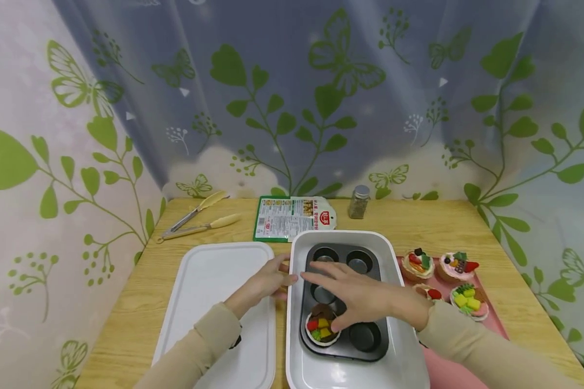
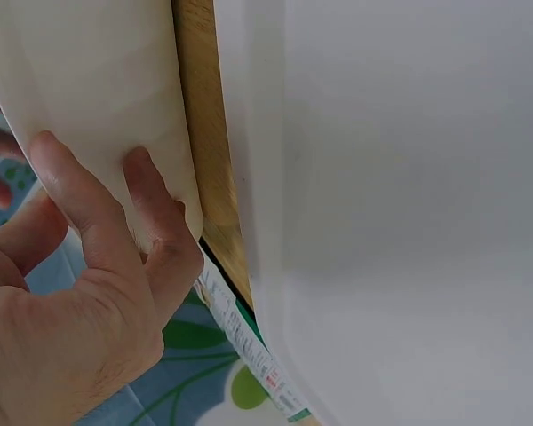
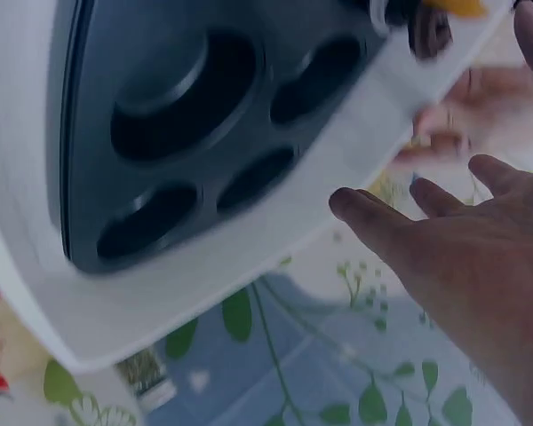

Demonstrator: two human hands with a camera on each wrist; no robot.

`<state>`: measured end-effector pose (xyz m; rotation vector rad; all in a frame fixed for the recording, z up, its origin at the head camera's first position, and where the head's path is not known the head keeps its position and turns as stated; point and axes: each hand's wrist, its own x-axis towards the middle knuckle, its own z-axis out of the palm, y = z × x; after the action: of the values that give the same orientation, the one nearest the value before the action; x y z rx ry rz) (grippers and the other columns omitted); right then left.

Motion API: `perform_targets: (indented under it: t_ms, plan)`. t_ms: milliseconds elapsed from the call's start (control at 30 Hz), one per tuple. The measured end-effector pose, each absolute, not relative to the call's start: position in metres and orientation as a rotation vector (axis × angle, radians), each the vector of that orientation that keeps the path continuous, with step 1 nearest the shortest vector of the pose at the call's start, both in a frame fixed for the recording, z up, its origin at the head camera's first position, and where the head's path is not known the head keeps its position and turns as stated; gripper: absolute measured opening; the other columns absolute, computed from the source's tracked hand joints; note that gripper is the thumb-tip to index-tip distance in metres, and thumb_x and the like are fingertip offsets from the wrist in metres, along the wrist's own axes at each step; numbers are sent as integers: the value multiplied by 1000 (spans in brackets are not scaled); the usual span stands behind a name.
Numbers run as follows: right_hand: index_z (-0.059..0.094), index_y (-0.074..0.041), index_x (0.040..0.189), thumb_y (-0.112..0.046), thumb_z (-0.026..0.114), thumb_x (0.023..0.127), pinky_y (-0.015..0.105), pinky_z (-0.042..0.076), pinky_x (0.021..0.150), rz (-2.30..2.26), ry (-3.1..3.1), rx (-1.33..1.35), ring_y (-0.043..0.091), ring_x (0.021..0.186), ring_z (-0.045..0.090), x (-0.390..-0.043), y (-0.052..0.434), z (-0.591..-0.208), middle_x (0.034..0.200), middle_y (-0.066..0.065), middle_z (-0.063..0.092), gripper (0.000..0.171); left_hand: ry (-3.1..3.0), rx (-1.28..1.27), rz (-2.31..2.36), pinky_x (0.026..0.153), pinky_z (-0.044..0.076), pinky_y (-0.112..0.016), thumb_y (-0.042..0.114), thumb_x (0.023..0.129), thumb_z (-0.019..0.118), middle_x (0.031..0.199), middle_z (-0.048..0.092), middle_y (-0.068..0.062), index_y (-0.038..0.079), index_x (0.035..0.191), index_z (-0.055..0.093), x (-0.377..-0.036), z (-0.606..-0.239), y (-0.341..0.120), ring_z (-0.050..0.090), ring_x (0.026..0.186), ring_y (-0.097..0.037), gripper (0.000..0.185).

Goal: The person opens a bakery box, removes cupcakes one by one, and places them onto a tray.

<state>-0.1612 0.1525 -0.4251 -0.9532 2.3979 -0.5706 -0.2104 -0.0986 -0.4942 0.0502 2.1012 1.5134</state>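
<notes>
A white rectangular bin (image 1: 394,243) holds a dark muffin tin (image 1: 343,254). In the tin's front left cup sits a toy cupcake (image 1: 321,327) with a brown top and red, yellow and green pieces. My left hand (image 1: 267,281) grips the bin's left wall, fingers against the outside and thumb at the rim; the left wrist view shows bent fingertips (image 2: 142,164) on that wall. Over the tin, beside the cupcake, hovers my right hand (image 1: 352,289) with fingers spread and holding nothing. It partly covers the middle cups.
Left of the bin lies a white lid (image 1: 224,270). Behind are tongs (image 1: 194,219), a printed food packet (image 1: 287,219) and a spice jar (image 1: 359,202). Several toy cupcakes (image 1: 457,266) stand on a pink tray (image 1: 491,319) at right. Patterned cloth (image 1: 292,108) surrounds the table.
</notes>
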Motion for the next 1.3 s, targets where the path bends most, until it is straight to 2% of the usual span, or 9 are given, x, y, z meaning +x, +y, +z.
perform_targets:
  t_ms: [100,233,467,633,900,1100,1300]
  plan:
    - [14,-38,169,-37,89,86,62,45,117,-510,2369,-960,37,162,20,-155,148,-435,179,3,10,112,2095,55,1520,65,63,-29,13,104,66,135,58,-21,11,159,42,-210,-494,-98,69,97,-23,60]
    - [19,-37,169,-33,91,84,60,47,116,-468,2346,-965,33,161,23,-149,143,-445,177,3,18,111,2095,52,1529,64,62,-29,12,104,65,135,58,-21,10,159,42,-210,-494,-98,69,94,-22,59]
    - [28,-39,166,-29,90,85,57,43,120,-388,2308,-958,29,161,28,-141,138,-458,174,-4,27,102,2085,53,1530,63,62,-27,11,104,64,136,58,-22,10,158,43,-209,-495,-97,68,94,-23,58]
    - [35,-43,162,-29,89,86,54,49,116,-303,2362,-1023,26,155,36,-140,136,-463,171,-6,32,94,2088,41,1532,63,62,-27,12,104,65,137,58,-22,11,158,43,-209,-495,-98,68,91,-23,59]
    - [49,-40,154,-29,88,87,50,49,116,-188,2473,-1152,23,143,47,-140,135,-469,161,-5,47,79,2085,34,1534,64,62,-28,13,104,65,138,58,-21,13,158,44,-210,-496,-99,70,98,-25,58]
    - [57,-39,149,-27,92,82,42,55,106,-154,2518,-1225,15,127,53,-139,132,-469,143,-8,58,76,2077,44,1542,64,62,-28,13,104,65,137,58,-21,12,158,44,-210,-497,-99,69,97,-24,58]
    - [60,-38,145,-24,92,82,38,57,100,-139,2521,-1236,14,123,53,-137,132,-469,140,-8,59,72,2079,51,1543,65,62,-28,14,104,65,138,57,-21,12,159,42,-208,-497,-100,68,95,-24,59]
